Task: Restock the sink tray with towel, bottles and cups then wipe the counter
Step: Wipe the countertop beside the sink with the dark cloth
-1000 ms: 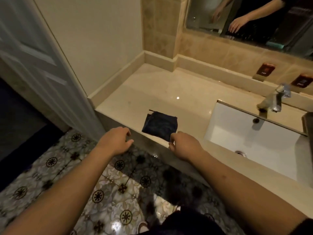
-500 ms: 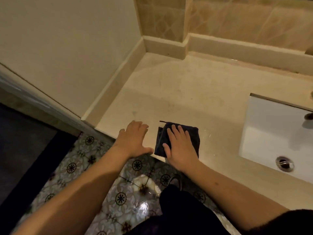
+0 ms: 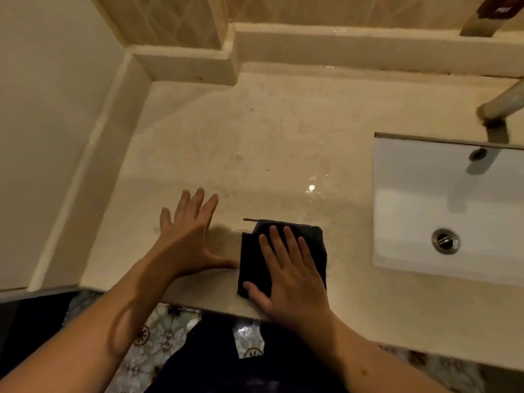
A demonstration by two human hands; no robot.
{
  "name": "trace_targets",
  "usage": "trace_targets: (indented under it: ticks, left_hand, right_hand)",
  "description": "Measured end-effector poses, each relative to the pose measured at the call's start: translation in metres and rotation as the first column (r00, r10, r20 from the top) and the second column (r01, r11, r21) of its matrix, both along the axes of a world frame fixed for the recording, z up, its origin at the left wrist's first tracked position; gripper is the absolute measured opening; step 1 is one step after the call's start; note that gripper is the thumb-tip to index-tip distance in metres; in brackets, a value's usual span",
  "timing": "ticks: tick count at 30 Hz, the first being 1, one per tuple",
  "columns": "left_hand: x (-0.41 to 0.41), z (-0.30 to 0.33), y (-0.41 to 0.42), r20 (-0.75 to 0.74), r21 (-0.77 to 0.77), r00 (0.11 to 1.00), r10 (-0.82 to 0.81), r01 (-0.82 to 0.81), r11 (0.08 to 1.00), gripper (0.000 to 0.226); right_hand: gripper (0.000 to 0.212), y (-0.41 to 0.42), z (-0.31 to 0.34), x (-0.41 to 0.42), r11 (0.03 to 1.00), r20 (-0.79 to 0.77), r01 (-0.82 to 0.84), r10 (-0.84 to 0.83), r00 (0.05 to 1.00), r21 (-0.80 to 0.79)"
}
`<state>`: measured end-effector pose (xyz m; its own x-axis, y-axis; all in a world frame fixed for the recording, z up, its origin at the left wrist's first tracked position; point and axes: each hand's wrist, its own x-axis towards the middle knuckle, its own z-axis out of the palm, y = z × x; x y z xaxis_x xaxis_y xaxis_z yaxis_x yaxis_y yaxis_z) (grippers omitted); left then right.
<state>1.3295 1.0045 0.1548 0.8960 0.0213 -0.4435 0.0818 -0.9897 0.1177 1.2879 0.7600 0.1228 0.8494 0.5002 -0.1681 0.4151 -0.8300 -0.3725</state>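
A dark folded cloth lies on the beige stone counter near its front edge. My right hand presses flat on the cloth, fingers spread, covering most of it. My left hand rests flat on the bare counter just left of the cloth, fingers apart, thumb close to the cloth's left edge. No tray, bottles or cups are in view.
A white rectangular sink with a metal drain is set into the counter at the right. The faucet spout reaches in from the upper right. A raised ledge runs along the back wall. Patterned floor tiles show below.
Both hands came up from the counter's front edge. My right hand landed flat on the cloth and my left flat beside it. The view tilted down toward the counter.
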Motion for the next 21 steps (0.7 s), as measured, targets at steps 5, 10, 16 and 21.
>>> trace_targets:
  ticks: [5,10,16,21]
  left_hand:
    - [0.045,-0.002,0.016,0.017,0.017,0.996,-0.092,0.091,0.996,0.155]
    - [0.071,-0.013,0.035,0.034,0.040,0.994,-0.101,0.100,0.994,0.169]
    - [0.079,-0.026,0.066,0.071,-0.016,0.987,-0.141,0.143,0.990,0.170]
    - [0.083,-0.028,0.069,0.019,-0.047,0.990,-0.137,0.138,0.989,0.172]
  right_hand:
    - [0.089,-0.018,-0.002,-0.001,0.958,0.040,0.245,-0.242,0.970,-0.149]
    - [0.085,-0.030,-0.001,-0.008,0.878,0.063,0.433,-0.429,0.901,-0.202]
    - [0.075,-0.018,0.001,0.002,0.806,0.073,0.561,-0.558,0.826,-0.187]
    - [0.073,0.000,-0.002,0.039,0.697,0.119,0.691,-0.682,0.721,-0.190]
